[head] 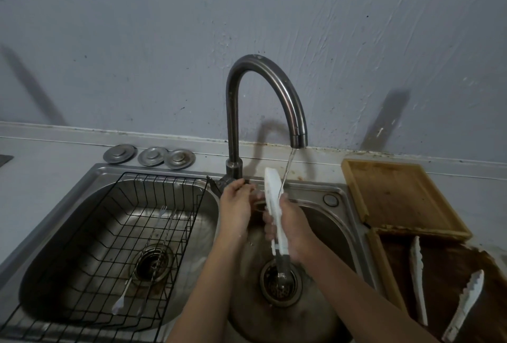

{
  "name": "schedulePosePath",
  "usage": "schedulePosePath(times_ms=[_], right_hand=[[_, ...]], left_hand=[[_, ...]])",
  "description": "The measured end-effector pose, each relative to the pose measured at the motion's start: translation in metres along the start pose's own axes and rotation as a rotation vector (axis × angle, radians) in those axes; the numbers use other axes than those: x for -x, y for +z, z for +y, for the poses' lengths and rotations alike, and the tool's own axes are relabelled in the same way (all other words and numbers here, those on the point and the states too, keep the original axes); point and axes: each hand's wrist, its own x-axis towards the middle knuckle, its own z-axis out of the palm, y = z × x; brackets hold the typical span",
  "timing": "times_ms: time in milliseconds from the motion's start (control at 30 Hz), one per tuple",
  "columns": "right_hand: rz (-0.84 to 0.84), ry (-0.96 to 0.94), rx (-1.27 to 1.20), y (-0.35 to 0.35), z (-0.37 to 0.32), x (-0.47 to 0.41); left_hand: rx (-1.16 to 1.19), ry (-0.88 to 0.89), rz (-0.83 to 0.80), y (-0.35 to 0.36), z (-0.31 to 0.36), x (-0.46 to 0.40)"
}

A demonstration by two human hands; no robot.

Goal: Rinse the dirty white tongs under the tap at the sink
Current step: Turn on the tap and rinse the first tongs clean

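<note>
Nearest the front edge of the worktop, at its right end, two more white tongs (463,304) lie on a dark wooden tray (450,263), with a wooden cutting board (400,197) behind them toward the wall. Over the right basin of the sink (340,192), above the drain (279,283), the right hand (295,229) grips the white tongs (273,192) round their lower half, fingers curled about them; the dark handle end hangs below the hand toward the drain, and the white tips stand up above it, tilted slightly left. Just left of it, the left hand (237,205) reaches to the base of the tap (263,90), its fingers curled at the lever there, though how firmly it holds cannot be told. Water (289,164) runs from the spout and lands on the upper part of the tongs. A black wire rack (115,235) sits in the left basin holding some cutlery. Three metal sink plugs (149,155) rest along the back edge, by the wall.
</note>
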Motion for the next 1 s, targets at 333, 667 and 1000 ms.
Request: schedulePosePath(times_ms=[333,667,1000], right_hand=[[-0.212,-0.010,0.167,-0.010,-0.008,0.004],[-0.324,-0.096,0.254,-0.044,0.012,0.012],[-0.187,-0.424,0.470,-0.048,0.018,0.014]], left_hand=[[-0.592,0.212,0.267,-0.039,-0.005,-0.030],[-1.017,0.352,0.328,-0.041,-0.014,-0.058],[-1.098,0.368,0.352,-0.043,-0.020,-0.068]])
